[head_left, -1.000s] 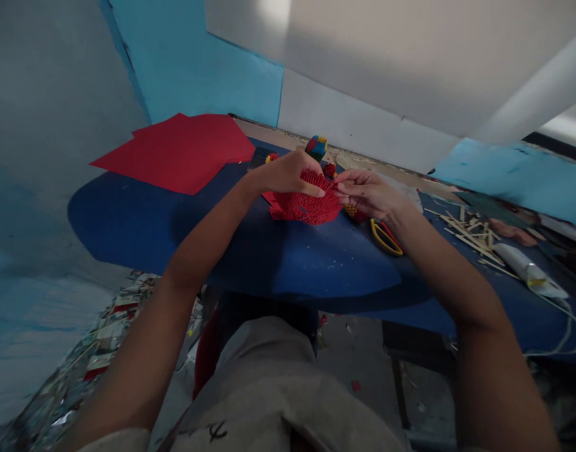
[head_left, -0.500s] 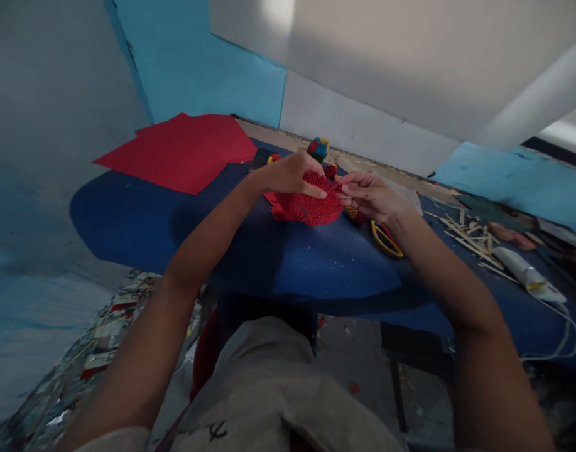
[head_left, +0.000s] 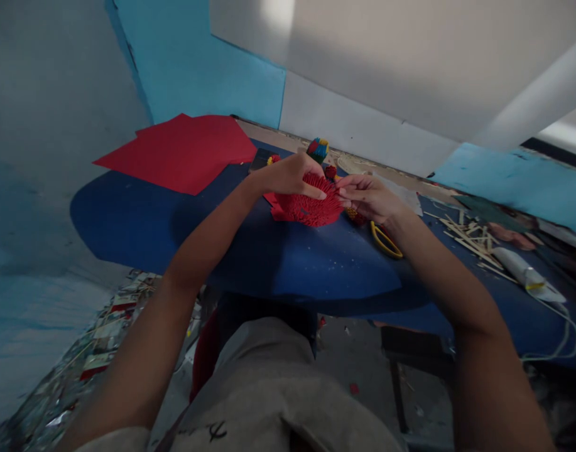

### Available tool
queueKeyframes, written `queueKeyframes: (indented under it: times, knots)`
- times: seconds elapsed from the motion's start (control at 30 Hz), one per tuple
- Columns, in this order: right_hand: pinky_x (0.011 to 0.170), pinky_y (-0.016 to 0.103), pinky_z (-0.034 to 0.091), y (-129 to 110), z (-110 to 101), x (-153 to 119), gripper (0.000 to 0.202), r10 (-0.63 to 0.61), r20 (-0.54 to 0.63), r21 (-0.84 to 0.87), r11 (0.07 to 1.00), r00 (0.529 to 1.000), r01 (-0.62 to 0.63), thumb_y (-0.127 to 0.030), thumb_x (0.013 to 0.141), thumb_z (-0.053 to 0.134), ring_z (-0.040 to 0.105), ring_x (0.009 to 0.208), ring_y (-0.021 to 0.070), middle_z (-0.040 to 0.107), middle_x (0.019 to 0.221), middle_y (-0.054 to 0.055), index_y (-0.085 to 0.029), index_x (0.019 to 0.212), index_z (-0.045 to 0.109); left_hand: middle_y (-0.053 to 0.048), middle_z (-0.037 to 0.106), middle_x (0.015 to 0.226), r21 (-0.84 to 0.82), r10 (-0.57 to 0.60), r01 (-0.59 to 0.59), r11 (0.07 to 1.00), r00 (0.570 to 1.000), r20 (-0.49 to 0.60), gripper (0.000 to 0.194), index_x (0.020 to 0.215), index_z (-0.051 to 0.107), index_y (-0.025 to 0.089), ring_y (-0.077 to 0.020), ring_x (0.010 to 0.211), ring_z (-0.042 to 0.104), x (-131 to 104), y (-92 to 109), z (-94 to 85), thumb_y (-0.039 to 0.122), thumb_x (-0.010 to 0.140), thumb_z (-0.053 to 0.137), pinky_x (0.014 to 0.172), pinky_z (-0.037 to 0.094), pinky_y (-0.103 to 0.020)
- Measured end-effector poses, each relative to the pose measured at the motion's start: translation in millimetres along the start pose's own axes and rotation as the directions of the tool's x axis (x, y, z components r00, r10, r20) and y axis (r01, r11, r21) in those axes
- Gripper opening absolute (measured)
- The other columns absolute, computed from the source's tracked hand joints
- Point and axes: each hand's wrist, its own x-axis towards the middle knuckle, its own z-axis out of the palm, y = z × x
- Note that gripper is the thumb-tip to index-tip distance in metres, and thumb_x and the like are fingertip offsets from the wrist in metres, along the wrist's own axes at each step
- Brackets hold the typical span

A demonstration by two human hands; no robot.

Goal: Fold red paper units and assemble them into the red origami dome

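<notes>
A red, spiky, rounded piece built of many small pointed bits [head_left: 311,207] rests on the blue table, partly over a flat red sheet [head_left: 281,212]. My left hand [head_left: 304,176] is closed over its upper left side, thumb lying across the spikes. At its right edge, my right hand [head_left: 365,196] pinches with thumb and fingertips close together; whatever is between them is too small to make out. Just below the right hand lies a yellow-handled pair of scissors [head_left: 385,242], partly hidden by the wrist. A red and yellow spiky piece [head_left: 354,215] shows under that hand.
Large red sheets [head_left: 184,150] cover the far left of the blue table [head_left: 127,204]. A multicoloured spiky piece [head_left: 318,149] stands behind my hands. Thin wooden sticks [head_left: 471,235] and a white power strip with a cord [head_left: 527,273] lie at right. A wall runs along the back.
My right hand's fingertips have shifted slightly left along the red piece's edge. The left hand keeps its hold in the same place.
</notes>
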Motion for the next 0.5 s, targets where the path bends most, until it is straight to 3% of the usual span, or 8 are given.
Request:
queueKeyframes:
  times: [0.37, 0.5]
  knots:
    - [0.063, 0.021, 0.057, 0.6, 2.1, -5.2, 0.015, -0.113, -0.071, -0.069, 0.992, 0.991, 0.108, -0.018, 0.064, 0.083, 0.066, 0.062, 0.0087, 0.070, 0.066, -0.003, -0.025, 0.067, 0.070, -0.006, 0.069, 0.081, -0.011, -0.020, 0.020, 1.000, 1.000, 0.008, 0.028, 0.083, 0.069, 0.012, -0.0180, 0.076, 0.057, -0.5, 2.8, -1.0, 0.038, 0.072, 0.069, 0.070, 0.040, -0.030]
    - [0.066, 0.021, 0.059, -9.2, 2.2, -10.8, 0.015, -0.132, -0.013, -0.147, 0.981, 0.991, 0.129, -0.017, 0.066, 0.083, 0.069, 0.067, 0.0098, 0.070, 0.066, -0.002, -0.023, 0.070, 0.070, -0.005, 0.068, 0.078, 0.027, -0.046, 0.046, 0.999, 0.999, -0.003, 0.031, 0.082, 0.069, 0.012, -0.0199, 0.079, 0.060, -0.1, 2.5, -0.2, 0.041, 0.071, 0.069, 0.070, 0.040, -0.029]
